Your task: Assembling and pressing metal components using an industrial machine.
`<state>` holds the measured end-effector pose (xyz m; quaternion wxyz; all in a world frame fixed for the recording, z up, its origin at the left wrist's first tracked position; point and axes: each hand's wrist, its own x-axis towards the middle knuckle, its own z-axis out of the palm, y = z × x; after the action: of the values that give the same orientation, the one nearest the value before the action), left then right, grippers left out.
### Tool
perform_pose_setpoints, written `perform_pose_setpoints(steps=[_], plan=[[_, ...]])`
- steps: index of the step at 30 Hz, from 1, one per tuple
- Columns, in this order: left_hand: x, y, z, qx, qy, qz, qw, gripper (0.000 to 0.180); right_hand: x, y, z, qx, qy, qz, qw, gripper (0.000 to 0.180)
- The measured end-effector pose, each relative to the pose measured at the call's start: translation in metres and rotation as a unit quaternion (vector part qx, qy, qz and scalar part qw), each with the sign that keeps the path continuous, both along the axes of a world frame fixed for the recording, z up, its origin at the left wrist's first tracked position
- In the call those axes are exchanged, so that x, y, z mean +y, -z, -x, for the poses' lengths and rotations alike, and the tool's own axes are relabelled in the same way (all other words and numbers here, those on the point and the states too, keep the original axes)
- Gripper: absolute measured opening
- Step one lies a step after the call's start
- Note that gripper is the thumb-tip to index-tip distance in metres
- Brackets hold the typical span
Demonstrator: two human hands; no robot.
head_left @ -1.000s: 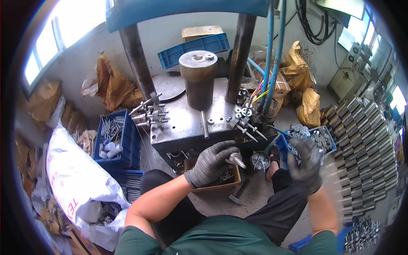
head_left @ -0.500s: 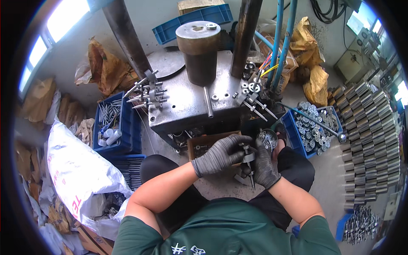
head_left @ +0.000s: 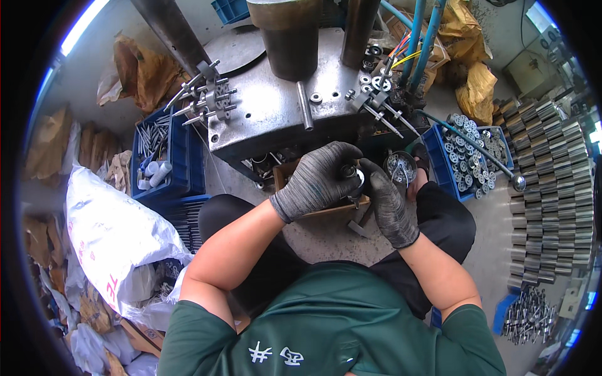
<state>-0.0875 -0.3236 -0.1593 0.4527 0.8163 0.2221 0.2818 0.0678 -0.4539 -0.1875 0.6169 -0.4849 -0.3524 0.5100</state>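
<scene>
1. Your left grey knit-gloved hand (head_left: pixel 316 182) gripped a silver-and-dark round metal part (head_left: pixel 358 182).
2. Between your hands, its pointed end no longer showed; apparently you'd turned it.
3. Your right grey knit-gloved hand (head_left: pixel 392 210) curled beside it; its grip couldn't be told.

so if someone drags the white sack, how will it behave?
The sack is probably floppy: its skin looks thin and creased. Likely heavy too, given its bulging shape and the small metal-looking parts at its mouth. That open mouth suggests it could spill if tipped.
</scene>
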Motion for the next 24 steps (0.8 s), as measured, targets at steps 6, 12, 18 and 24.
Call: perform_pose_setpoints(steps=[6,12,18,24], plan=[[-0.003,0.004,0.006,-0.041,0.060,0.152,0.986,0.047,-0.008,0.005,-0.009,0.113,-0.079,0.031,0.990,0.060],[-0.007,-0.001,0.006,-0.133,0.159,0.321,0.924,0.053,-0.011,-0.003,-0.028,0.306,-0.270,0.106,0.907,0.085],[-0.006,-0.002,0.011,-0.142,0.133,0.292,0.936,0.049,-0.006,-0.017,-0.022,0.161,-0.182,0.075,0.967,0.065],[-0.006,-0.003,0.003,-0.118,0.080,0.203,0.969,0.049,-0.006,-0.028,-0.005,-0.398,0.003,-0.038,0.916,0.072]])
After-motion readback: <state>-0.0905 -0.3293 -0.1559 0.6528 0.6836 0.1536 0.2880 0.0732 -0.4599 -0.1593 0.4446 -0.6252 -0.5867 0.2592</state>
